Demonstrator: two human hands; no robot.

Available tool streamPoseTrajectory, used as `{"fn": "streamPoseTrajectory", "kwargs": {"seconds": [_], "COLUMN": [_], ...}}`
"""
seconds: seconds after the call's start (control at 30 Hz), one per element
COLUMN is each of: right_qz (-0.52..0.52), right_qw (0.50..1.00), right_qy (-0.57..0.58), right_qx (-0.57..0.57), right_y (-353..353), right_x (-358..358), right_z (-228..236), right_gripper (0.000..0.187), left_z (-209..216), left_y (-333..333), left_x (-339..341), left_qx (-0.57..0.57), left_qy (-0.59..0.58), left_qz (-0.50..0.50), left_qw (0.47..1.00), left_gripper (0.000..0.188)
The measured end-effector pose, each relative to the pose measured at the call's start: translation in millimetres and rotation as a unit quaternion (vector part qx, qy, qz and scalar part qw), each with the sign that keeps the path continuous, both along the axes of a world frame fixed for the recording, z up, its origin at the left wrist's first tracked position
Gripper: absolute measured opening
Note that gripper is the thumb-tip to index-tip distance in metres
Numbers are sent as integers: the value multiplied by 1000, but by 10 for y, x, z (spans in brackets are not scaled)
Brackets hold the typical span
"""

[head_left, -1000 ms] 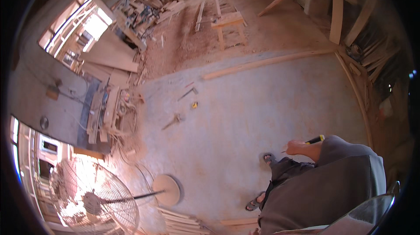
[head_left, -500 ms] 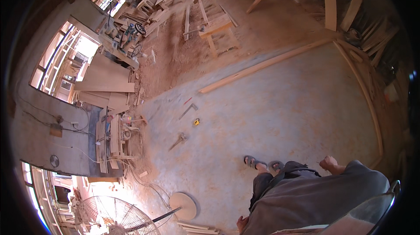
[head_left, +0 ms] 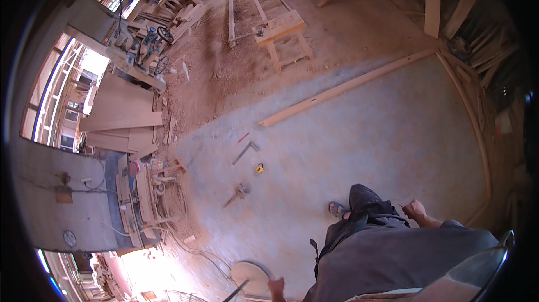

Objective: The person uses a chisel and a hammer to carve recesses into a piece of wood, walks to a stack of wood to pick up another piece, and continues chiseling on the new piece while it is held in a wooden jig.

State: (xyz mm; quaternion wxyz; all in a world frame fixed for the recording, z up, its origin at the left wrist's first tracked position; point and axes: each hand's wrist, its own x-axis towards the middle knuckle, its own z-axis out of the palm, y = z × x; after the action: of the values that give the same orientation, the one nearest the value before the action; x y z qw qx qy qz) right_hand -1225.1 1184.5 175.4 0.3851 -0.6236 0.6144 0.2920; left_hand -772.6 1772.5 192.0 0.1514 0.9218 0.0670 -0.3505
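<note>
Right hand (head_left: 415,210) above the floor (head_left: 348,150), left hand (head_left: 275,287) near a round base (head_left: 250,273).
The right fingers look curled near a thin piece (head_left: 403,207); whether they hold it, or what the left holds, I cannot tell. The piece should be light. The base, flat and dusty, stands on the floor; I judge it heavy and stiff, best taken by its dark pole (head_left: 238,289). Farther lie a rounded yellow tape (head_left: 260,168) and a thin, flat square (head_left: 243,152), then a straight wooden plank (head_left: 348,87) and a rough wooden bench (head_left: 282,25).
</note>
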Motion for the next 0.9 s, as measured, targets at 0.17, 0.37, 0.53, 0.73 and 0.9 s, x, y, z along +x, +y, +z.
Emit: {"fn": "streamPoseTrajectory", "kwargs": {"seconds": [0.17,0.37,0.53,0.73,0.9], "right_qz": [-153,90,-42,63,-181], "right_qw": [987,986,990,947,968], "right_qy": [50,-77,-94,-235,-163], "right_qx": [-10,-119,-96,-210,-62], "right_y": [-274,-1013,-2558,-3884,-4122], "right_x": [651,870,3239,5170,5810], "right_z": [202,-920,-505,732,1079], "right_gripper": [25,16,22,20,35], "left_z": [453,602,764,955,1750], "left_y": [-2401,-4628,-4799,-5497,-6359], "left_x": [2084,3039,2968,3536,4483], "left_qx": [-212,-238,-210,-90,-201], "left_qy": [-129,-127,104,75,276], "left_qz": [-46,-211,-53,-196,-207], "left_qw": [968,939,971,974,917], "left_gripper": [52,53,62,35,25]}}
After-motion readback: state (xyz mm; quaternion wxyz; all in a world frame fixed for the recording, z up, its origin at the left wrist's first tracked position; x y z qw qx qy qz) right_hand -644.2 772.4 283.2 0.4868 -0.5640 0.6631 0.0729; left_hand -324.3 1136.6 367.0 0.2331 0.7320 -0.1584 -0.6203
